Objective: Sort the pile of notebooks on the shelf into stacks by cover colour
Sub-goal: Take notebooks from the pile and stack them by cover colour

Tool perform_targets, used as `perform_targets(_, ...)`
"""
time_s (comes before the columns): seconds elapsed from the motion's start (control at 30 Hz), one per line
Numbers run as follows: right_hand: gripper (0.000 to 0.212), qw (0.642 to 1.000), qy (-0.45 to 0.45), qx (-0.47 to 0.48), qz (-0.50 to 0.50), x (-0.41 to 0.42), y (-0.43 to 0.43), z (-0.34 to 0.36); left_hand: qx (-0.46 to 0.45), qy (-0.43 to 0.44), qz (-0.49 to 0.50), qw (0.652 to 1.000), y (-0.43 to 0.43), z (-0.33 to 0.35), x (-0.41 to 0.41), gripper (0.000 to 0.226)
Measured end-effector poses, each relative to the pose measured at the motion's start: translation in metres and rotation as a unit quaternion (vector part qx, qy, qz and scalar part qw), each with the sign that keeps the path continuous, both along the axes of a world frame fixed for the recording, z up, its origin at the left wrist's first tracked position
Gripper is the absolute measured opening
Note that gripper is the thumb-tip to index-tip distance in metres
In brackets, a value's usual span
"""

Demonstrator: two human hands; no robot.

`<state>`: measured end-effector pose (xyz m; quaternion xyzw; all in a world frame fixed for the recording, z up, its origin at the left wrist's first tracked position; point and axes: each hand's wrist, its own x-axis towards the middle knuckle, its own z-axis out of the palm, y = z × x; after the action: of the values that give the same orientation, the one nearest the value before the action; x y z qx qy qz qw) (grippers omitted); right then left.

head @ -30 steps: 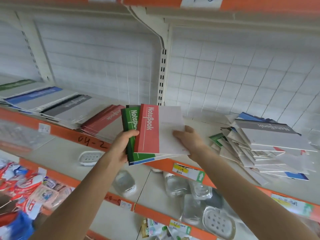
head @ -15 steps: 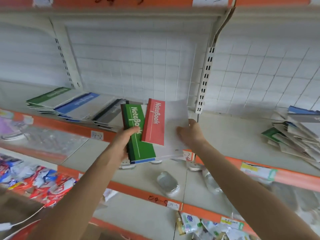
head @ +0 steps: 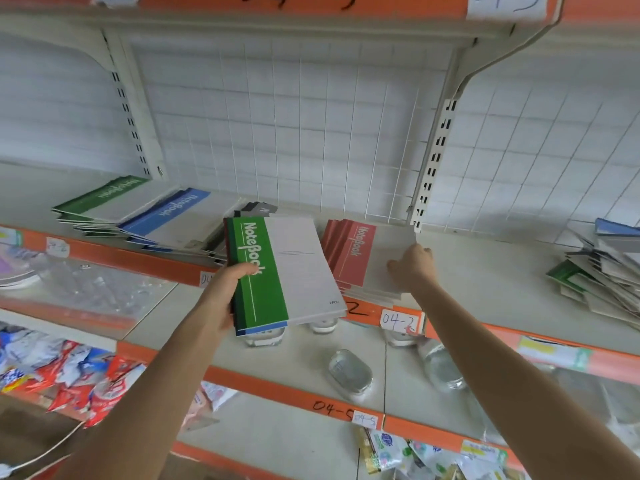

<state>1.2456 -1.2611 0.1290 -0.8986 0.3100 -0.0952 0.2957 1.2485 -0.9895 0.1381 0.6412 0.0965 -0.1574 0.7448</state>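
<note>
you have four sorted stacks, green stack (head: 104, 199), blue stack (head: 173, 216), grey stack (head: 259, 208) and red stack (head: 353, 258), one mixed pile (head: 602, 271) and one held bundle (head: 277, 271).

Matt paper cover on the green notebook (head: 273, 285) in my left hand (head: 221, 296), grey part just as dull. Same matt card on the red stack (head: 349, 258). The shelf (head: 485, 271) is smooth painted metal, wire grid (head: 294, 133) behind it (coated white), and glossy clear plastic cases (head: 349, 374) below.
</note>
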Motion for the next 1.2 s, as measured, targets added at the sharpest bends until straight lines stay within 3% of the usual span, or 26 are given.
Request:
perform_targets(0.17,0.044,0.995,0.071,-0.061,0.021,0.009,0.013,-0.005,-0.005,0.003,-0.022,1.000,-0.002,0.002,0.017,0.011)
perform_targets(0.3,0.042,0.987,0.011,-0.152,0.055,0.021,0.017,0.003,-0.010,0.000,-0.036,0.999,-0.018,0.008,0.039,0.010)
perform_targets(0.37,0.033,0.990,-0.062,-0.083,0.099,0.031,0.025,0.015,-0.014,0.003,-0.042,0.999,-0.027,0.011,0.051,0.010)
perform_targets(0.43,0.024,0.980,-0.090,0.126,0.124,0.042,0.035,0.029,-0.005,-0.004,-0.044,0.999,-0.032,0.012,0.062,0.009)
perform_targets(0.5,0.020,0.946,-0.056,0.284,0.144,0.052,0.044,0.040,0.010,-0.018,-0.044,0.999,-0.035,0.014,0.071,0.011)
perform_targets(0.67,0.015,0.947,-0.064,0.274,0.155,0.088,0.055,0.034,0.004,-0.051,-0.033,0.998,-0.032,0.014,0.096,0.025)
perform_targets(0.83,0.013,0.943,-0.096,0.286,0.145,0.117,0.074,0.037,-0.001,-0.083,-0.026,0.996,-0.017,0.017,0.122,0.017)
perform_targets(1.03,0.012,0.899,-0.118,0.405,0.121,0.150,0.121,0.041,0.106,-0.164,-0.054,0.979,0.024,0.022,0.169,0.029)
perform_targets(1.2,0.015,0.827,-0.103,0.544,0.102,0.182,0.179,0.040,0.130,-0.187,-0.075,0.971,0.084,0.030,0.217,0.019)
